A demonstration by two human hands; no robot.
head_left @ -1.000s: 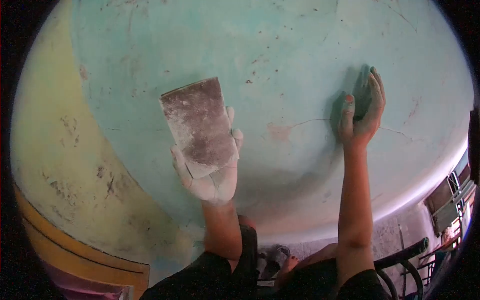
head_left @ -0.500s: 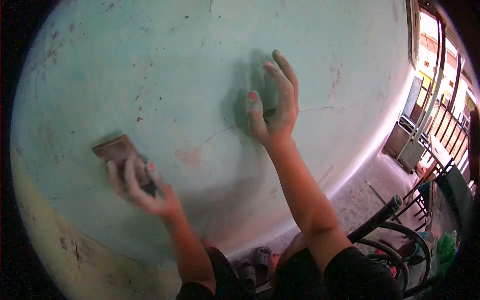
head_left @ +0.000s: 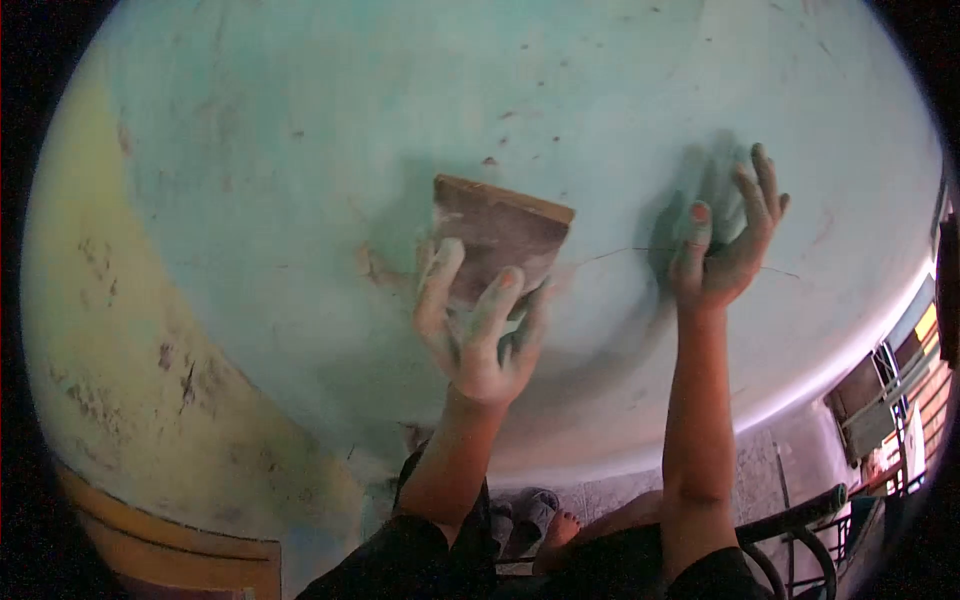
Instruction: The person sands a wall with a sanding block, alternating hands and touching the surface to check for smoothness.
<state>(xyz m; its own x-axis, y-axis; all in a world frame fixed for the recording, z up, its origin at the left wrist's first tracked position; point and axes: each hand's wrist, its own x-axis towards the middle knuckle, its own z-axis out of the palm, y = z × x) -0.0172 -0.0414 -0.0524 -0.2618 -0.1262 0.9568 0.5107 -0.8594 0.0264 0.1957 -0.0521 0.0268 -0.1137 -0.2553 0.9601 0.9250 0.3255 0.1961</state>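
1. Two bare hands are working up at a greenish wall (head_left: 300, 110), and the clock directions I'm using are going from the middle of the view unless I'm saying otherwise.
2. The left hand (head_left: 485, 340) is holding a brown-faced block (head_left: 500, 235), fingers and thumb closing around its lower part. The block is sitting just off the middle toward 12 o'clock, tilting a bit, its top edge sloping down toward 4. It's looking really close to the wall, but I'm not seeing well enough to call contact.
3. The right hand (head_left: 725, 250) is hanging out between 2 and 3 o'clock, fingers loosely spreading, nothing visible in it. Whether it's touching the wall, I'm not able to tell.
4. Progress-wise: pale powder is coating the left fingers and streaking the block, so I'm guessing some rubbing is already done. How much wall it's covering, I'm honestly not seeing.
5. Stuff that's remaining: a thin crack (head_left: 620, 250) is running off at the block's 3 o'clock, a reddish smudge (head_left: 375, 265) is showing at its 9, and dark specks are dotting the wall toward 12. Over at 8 o'clock, the yellowish patch (head_left: 150, 290) is wearing dark scuffs too, so the surface isn't looking even.
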